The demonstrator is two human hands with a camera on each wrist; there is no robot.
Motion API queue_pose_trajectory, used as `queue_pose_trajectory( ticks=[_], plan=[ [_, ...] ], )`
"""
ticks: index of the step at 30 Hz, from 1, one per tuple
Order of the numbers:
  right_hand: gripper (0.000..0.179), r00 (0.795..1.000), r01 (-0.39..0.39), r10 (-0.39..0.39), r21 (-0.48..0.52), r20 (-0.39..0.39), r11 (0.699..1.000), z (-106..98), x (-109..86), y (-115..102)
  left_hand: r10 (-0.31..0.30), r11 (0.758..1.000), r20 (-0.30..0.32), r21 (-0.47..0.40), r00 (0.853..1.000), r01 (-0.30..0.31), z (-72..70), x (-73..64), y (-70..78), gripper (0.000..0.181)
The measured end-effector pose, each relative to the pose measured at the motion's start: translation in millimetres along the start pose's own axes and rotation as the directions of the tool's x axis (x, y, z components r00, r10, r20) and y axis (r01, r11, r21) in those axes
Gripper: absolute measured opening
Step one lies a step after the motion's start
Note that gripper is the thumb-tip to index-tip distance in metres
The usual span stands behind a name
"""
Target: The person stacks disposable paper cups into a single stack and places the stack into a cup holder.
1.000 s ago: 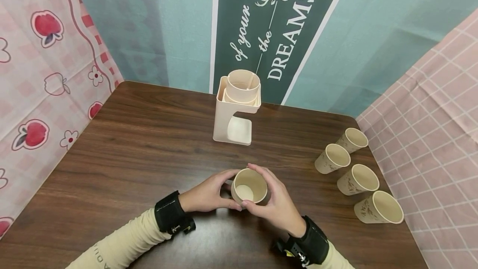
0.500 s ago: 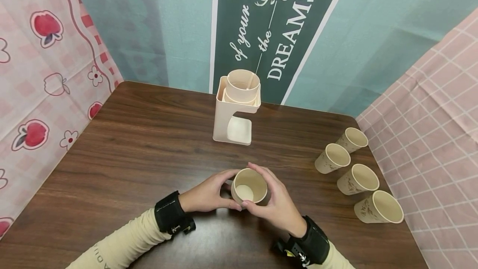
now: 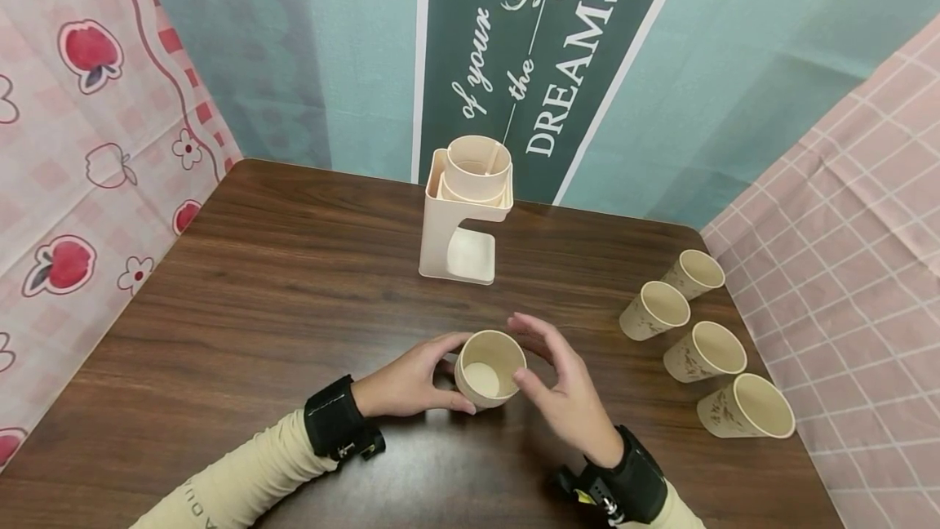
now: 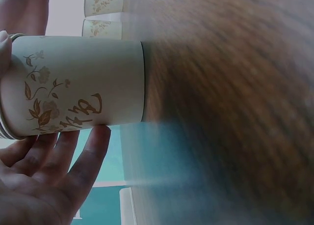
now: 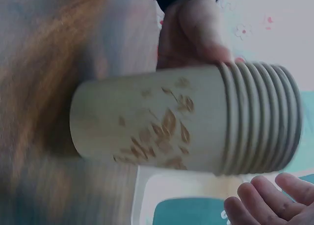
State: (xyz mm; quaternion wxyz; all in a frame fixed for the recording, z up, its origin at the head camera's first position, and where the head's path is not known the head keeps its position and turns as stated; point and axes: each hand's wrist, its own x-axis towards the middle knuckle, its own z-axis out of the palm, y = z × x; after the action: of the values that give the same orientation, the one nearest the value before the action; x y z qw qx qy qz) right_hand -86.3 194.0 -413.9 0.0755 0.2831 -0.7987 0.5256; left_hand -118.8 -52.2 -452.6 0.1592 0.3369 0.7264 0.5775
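Note:
A stack of nested paper cups stands upright on the wooden table in front of me. Its pale sides carry a brown leaf-and-flower print, and several rims are piled at its top in the right wrist view. My left hand holds the stack from the left, its thumb on the near side and its fingers round the far side. Apart from the stack, just to its right, my right hand has its fingers spread and holds nothing. In the right wrist view, those fingertips appear beside the rims.
Several single paper cups stand along the table's right side. A cream dispenser-like stand is at the back middle, with a round container on top. Cloth hangs behind and on both sides of the table.
My right hand has let go of the stack and moved slightly to the right, its fingers opening. The left hand and the stack have stayed in place.

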Motion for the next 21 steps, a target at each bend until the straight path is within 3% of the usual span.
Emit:
queue_pose_trajectory(
  ticks=[6, 15, 21],
  plan=[
    [0.043, 0.995, -0.016, 0.014, -0.013, -0.094, 1.000, -20, -3.8, -3, -0.001, 1.000, -0.002, 0.009, 1.000, 0.001, -0.2, 0.1, -0.3, 0.080],
    [0.055, 0.970, -0.036, 0.007, -0.111, -0.244, 0.993, -60, -9.6, -9, -0.013, 1.000, -0.004, 0.009, 1.000, 0.013, -0.7, -1.1, -0.1, 0.081],
    [0.054, 0.942, -0.079, 0.058, -0.051, -0.331, 0.996, -90, -18.2, -10, -0.019, 1.000, -0.001, 0.006, 1.000, 0.019, -1.3, -1.1, 0.9, 0.081]
  ],
)
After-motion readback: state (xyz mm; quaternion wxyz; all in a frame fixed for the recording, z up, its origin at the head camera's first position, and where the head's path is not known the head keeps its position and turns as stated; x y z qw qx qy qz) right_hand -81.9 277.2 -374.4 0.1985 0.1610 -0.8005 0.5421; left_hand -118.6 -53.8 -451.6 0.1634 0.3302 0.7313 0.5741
